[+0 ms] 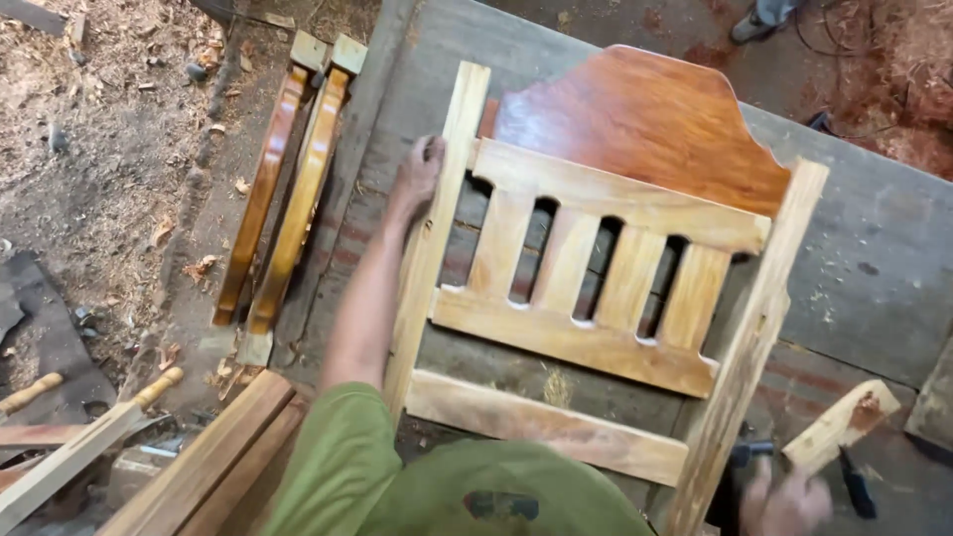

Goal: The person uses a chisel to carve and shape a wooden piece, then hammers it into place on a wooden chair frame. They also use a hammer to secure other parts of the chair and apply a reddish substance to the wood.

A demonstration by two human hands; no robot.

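Note:
A pale wooden chair-back frame [586,342] with several upright slats lies flat on a grey workbench [874,268]. A reddish varnished shaped panel [645,119] sits at its far end. My left hand [418,171] grips the frame's left post [437,228] near the top rail. Blurred at the bottom right, my right hand [786,502] sits by the frame's right post [754,337]. It looks closed around a dark tool [743,455]. A short wooden offcut [842,425] lies just beyond that hand.
Two curved varnished chair parts [288,189] lie at the bench's left edge. Planks [208,457] and turned spindles [89,437] lie at the lower left on a sawdust-covered floor [109,129]. A small dark tool [856,488] rests at the lower right. Another person's shoe [759,18] shows at the top.

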